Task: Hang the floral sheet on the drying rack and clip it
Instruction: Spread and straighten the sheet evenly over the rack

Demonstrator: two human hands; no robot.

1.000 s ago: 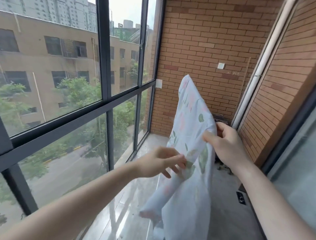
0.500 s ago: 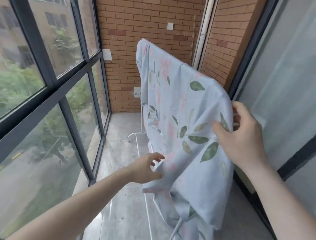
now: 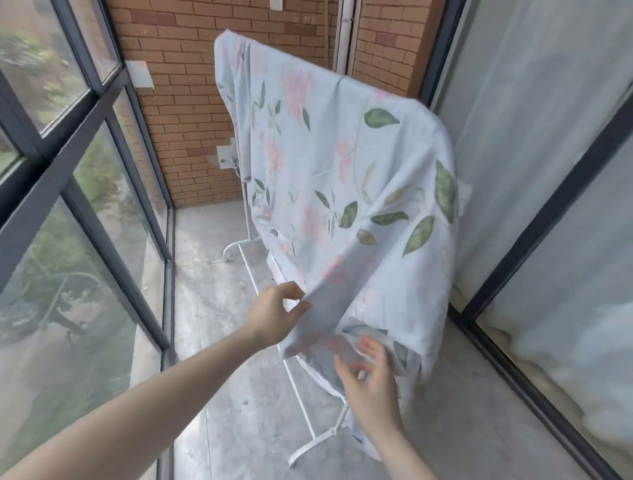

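Readable text: none is showing anywhere in the head view.
Floral sheet point(image 3: 342, 178), above both hands: it is carrying only a printed pattern of pink flowers and green leaves, with no label or lettering showing.
White plate on the brick wall point(image 3: 275, 4), far above the hands: it is showing blank.
White box on the window frame point(image 3: 140, 73), up and left of the left hand point(image 3: 274, 317): no marking is showing.

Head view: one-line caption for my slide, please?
Sheet draped over rack; left hand pinches its lower edge, right hand open beside it.
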